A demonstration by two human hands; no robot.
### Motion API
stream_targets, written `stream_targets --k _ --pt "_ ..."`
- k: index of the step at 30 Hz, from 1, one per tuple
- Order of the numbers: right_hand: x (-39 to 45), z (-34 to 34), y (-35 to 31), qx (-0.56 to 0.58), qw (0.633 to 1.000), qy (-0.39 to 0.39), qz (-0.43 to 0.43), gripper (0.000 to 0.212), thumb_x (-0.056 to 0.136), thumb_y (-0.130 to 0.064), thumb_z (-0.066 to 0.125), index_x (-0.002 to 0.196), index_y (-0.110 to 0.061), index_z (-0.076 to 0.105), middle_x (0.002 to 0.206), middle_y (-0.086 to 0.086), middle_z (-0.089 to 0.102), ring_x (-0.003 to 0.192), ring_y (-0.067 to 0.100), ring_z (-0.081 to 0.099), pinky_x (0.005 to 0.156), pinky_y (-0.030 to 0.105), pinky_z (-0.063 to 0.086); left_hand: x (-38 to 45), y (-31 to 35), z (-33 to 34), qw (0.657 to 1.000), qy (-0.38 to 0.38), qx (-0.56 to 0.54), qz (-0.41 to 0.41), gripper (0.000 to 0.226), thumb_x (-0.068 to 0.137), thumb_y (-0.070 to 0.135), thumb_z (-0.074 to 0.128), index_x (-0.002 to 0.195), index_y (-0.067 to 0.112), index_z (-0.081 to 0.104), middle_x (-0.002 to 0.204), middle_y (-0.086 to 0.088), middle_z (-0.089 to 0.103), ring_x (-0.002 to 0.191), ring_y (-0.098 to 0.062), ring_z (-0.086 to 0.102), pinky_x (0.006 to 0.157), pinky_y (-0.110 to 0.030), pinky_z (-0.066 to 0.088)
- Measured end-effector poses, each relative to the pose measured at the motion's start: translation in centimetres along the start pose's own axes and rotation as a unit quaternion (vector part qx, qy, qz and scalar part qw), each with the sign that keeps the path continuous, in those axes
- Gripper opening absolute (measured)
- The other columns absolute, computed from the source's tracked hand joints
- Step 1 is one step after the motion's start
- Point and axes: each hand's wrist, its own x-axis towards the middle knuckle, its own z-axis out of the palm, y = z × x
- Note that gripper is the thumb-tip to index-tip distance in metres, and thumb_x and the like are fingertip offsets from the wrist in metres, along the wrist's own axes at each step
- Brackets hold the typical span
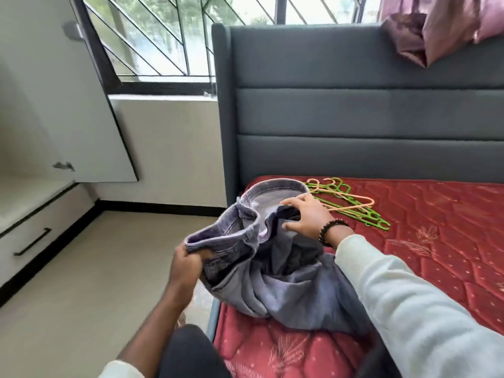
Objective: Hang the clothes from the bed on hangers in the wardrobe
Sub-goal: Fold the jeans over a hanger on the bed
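A pair of grey-purple jeans (275,279) lies bunched at the left edge of the red mattress (436,255). My left hand (188,266) grips the waistband at its near left end. My right hand (306,216) has its fingers spread over the far part of the waistband, thumb tucked under the cloth edge. Behind my right hand, a loose pile of green and orange plastic hangers (351,203) lies on the mattress. The white wardrobe door (60,99) stands open at the left.
A grey padded headboard (354,113) rises behind the mattress. A pink curtain (441,31) hangs over its top right. A white drawer unit with a black handle (35,241) stands at lower left. Beige floor (95,282) lies between wardrobe and bed. A barred window (169,36) sits behind.
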Motion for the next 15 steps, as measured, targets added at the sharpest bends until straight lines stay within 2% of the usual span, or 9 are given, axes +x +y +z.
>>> stream_targets --k 2,4,5,6,8,11,13,15 --pt "1.0 -0.4 -1.0 -0.054 0.998 -0.002 -0.016 0.062 0.078 -0.060 0.073 0.133 -0.039 0.053 0.142 -0.004 0.044 0.134 0.022 0.042 0.109 0.045 0.040 0.7 2.4 -2.5 0.998 -0.030 -0.057 0.004 0.049 0.068 -0.023 0.049 0.104 0.000 0.072 0.103 -0.021 0.074 0.095 -0.034 0.070 0.085 -0.042 0.058" --pt "2.1 -0.9 -2.1 -0.086 0.995 0.002 -0.039 0.048 0.078 -0.066 0.069 0.114 -0.035 0.063 0.135 -0.006 0.051 0.129 0.020 0.048 0.104 0.041 0.041 1.1 4.0 -4.9 0.994 -0.054 -0.094 -0.010 0.048 0.067 -0.020 0.045 0.100 0.000 0.074 0.107 -0.025 0.072 0.096 -0.037 0.070 0.083 -0.043 0.059" --pt "2.6 -1.1 -2.5 -0.101 0.993 0.011 -0.052 0.042 0.079 -0.070 0.066 0.096 -0.032 0.064 0.124 -0.005 0.057 0.120 0.021 0.054 0.097 0.038 0.044 1.2 4.6 -5.9 0.992 -0.061 -0.109 -0.025 0.047 0.068 -0.019 0.043 0.098 0.000 0.074 0.108 -0.025 0.071 0.096 -0.037 0.070 0.081 -0.041 0.060" --pt "3.5 -1.2 -2.9 -0.110 0.992 0.020 -0.064 0.046 0.079 -0.074 0.061 0.081 -0.028 0.059 0.108 -0.004 0.062 0.108 0.023 0.059 0.088 0.036 0.047 1.4 4.9 -7.1 0.990 -0.059 -0.122 -0.044 0.047 0.069 -0.017 0.041 0.098 -0.001 0.074 0.109 -0.025 0.071 0.096 -0.037 0.070 0.080 -0.040 0.061" --pt "4.7 -1.3 -3.3 -0.090 0.994 0.019 -0.068 0.059 0.073 -0.082 0.057 0.069 -0.025 0.046 0.083 -0.003 0.062 0.086 0.027 0.061 0.075 0.035 0.050 1.5 5.0 -8.9 0.983 -0.063 -0.153 -0.078 0.047 0.071 -0.013 0.038 0.095 0.000 0.075 0.110 -0.025 0.071 0.094 -0.036 0.071 0.078 -0.039 0.062" --pt "6.3 -0.9 -5.0 -0.052 0.995 0.017 -0.083 0.067 0.056 -0.096 0.051 0.071 -0.031 0.042 0.075 -0.002 0.063 0.074 0.027 0.060 0.068 0.036 0.053 2.1 3.9 -10.3 0.982 -0.043 -0.155 -0.100 0.046 0.070 -0.012 0.039 0.095 0.001 0.076 0.111 -0.025 0.070 0.096 -0.037 0.071 0.079 -0.042 0.061" --pt "7.2 0.0 -7.3 -0.069 0.991 0.007 -0.113 0.061 0.060 -0.092 0.053 0.075 -0.034 0.044 0.083 0.001 0.066 0.081 0.029 0.062 0.073 0.037 0.054 2.5 2.8 -10.3 0.983 -0.019 -0.148 -0.106 0.048 0.067 -0.013 0.041 0.105 -0.004 0.070 0.115 -0.028 0.068 0.102 -0.042 0.068 0.084 -0.046 0.059" --pt "7.8 1.3 -9.5 -0.094 0.985 -0.009 -0.146 0.058 0.064 -0.088 0.058 0.096 -0.039 0.053 0.103 -0.001 0.068 0.099 0.028 0.065 0.086 0.041 0.053 2.6 1.5 -10.0 0.982 -0.006 -0.144 -0.119 0.052 0.067 -0.013 0.043 0.115 -0.008 0.063 0.118 -0.030 0.066 0.108 -0.046 0.064 0.089 -0.048 0.056"
